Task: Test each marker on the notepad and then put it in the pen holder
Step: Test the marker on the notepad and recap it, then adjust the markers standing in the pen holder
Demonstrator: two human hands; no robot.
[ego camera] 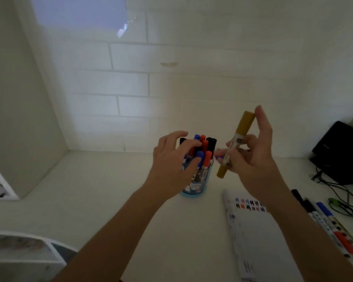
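My right hand point(255, 157) grips a capped mustard-yellow marker point(237, 143), held upright and tilted, just right of the pen holder. The clear blue pen holder point(194, 189) stands on the white desk and holds several blue, red and black markers point(204, 148). My left hand point(172, 159) reaches over the holder's left side, its curled fingers touching the marker caps. The white notepad point(257, 233) lies at the lower right with several small coloured test marks point(248, 205) near its top edge.
Several loose markers point(326, 222) lie in a row right of the notepad. A black device point(338, 153) with tangled cables point(342, 202) sits at the far right against the white wall. White shelf units point(18, 253) stand at the left.
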